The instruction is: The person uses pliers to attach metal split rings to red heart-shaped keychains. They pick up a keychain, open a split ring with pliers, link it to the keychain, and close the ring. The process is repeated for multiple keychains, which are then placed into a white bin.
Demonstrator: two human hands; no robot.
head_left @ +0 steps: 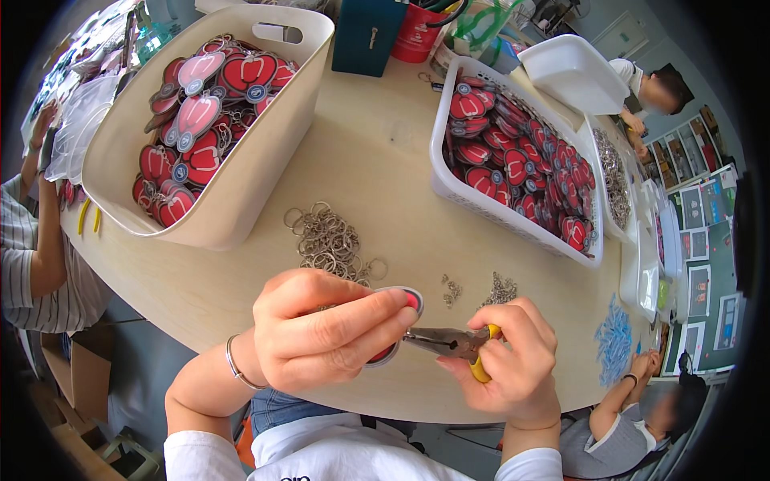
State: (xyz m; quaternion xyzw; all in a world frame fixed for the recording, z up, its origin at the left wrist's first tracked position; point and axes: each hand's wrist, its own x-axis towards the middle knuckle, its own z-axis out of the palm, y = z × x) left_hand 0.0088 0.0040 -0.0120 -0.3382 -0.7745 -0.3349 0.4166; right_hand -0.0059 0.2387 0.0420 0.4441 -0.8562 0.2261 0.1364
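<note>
My left hand (329, 329) pinches a red keychain charm (414, 301) with a grey rim, most of it covered by my fingers. In my right hand (513, 361) is a pair of pliers (449, 342) with yellow handles. The jaw tips meet the charm's edge beside my left fingertips; any small ring between them is too small to make out. Just beyond my left hand lies a heap of metal split rings (329, 240). Two little piles of small metal links (501, 289) sit past my right hand.
A cream bin (273, 152) of finished-looking red keychains stands at left. A white basket (513, 232) of red charms is at right. Blue strips (613, 341) lie near the right edge. Other people sit around the table. A dark green box (369, 36) stands at the back.
</note>
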